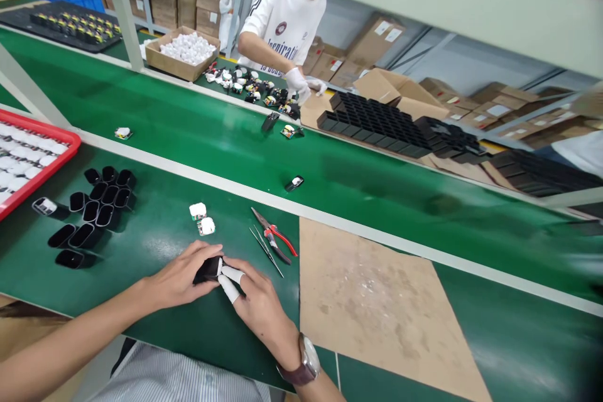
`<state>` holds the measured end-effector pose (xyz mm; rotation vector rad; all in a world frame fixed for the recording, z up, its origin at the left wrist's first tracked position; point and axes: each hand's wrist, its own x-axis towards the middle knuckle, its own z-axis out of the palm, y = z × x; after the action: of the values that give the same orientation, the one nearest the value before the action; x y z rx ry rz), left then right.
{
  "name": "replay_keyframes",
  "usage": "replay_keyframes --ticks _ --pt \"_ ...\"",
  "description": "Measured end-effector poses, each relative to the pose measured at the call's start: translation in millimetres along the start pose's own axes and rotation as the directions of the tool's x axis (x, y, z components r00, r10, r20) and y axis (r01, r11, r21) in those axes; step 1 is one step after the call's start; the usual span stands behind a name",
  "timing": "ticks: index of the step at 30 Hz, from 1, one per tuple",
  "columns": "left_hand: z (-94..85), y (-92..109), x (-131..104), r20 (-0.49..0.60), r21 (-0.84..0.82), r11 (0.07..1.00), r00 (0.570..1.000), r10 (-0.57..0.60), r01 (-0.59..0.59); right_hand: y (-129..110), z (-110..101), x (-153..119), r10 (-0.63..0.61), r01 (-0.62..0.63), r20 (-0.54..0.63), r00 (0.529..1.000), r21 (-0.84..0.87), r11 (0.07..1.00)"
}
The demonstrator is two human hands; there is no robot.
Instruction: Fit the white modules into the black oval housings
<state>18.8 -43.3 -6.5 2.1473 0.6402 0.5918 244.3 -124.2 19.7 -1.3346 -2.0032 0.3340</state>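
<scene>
Black housing (207, 270) between both hands (189, 276), seemingly touched by each

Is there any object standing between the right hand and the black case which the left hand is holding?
Nothing visible stands between them. The right hand has its covered fingers at the open end of the black case, held by the left hand. The tweezers and pliers lie farther up the table, out of the way.

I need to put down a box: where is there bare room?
The brown sheet right of the pliers is bare, as is the green bench beyond its right edge. Crowded: the left, with black cases and a red tray.
</scene>
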Motion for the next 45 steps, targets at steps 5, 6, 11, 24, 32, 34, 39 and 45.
replay_keyframes --ticks 5,6,11,24,32,34,39,45 --pt "1.0 -0.6 -0.2 0.014 -0.012 0.999 0.999 -0.029 0.03 -0.2 7.9 -2.8 0.05 -0.05 0.031 0.998 0.008 0.999" --pt "1.1 -0.2 0.1 0.011 -0.017 0.999 0.999 -0.03 0.03 -0.6 9.2 -2.0 0.054 -0.055 0.021 0.998 0.013 0.998" --pt "0.8 1.6 1.5 -0.012 0.003 1.0 1.0 -0.029 0.029 2.5 6.3 -0.1 0.066 -0.065 -0.037 0.997 0.043 0.997" --pt "-13.7 -6.8 7.7 -0.022 -0.062 0.984 0.985 -0.172 0.17 25.4 -14.2 -28.6 0.142 -0.142 -0.039 0.989 0.007 0.99" --pt "-13.0 -6.1 5.7 -0.014 -0.066 0.984 0.986 -0.166 0.165 30.1 -7.1 -33.0 0.051 -0.048 0.038 0.998 -0.061 0.997" --pt "-11.9 -6.1 5.7 -0.036 -0.055 0.991 0.992 -0.122 0.12 23.7 -7.4 -26.1 0.044 -0.045 -0.034 0.998 -0.036 0.998" --pt "-8.8 -6.1 6.1 -0.039 -0.04 0.999 0.999 -0.021 0.02 0.4 -13.6 -4.7 -0.021 0.016 -0.101 0.995 -0.049 0.999" --pt "-9.5 -6.0 4.0 -0.006 -0.03 1.0 1.0 0.007 -0.008 -11.8 -14.8 9.1 -0.145 0.138 -0.012 0.989 -0.247 0.959"
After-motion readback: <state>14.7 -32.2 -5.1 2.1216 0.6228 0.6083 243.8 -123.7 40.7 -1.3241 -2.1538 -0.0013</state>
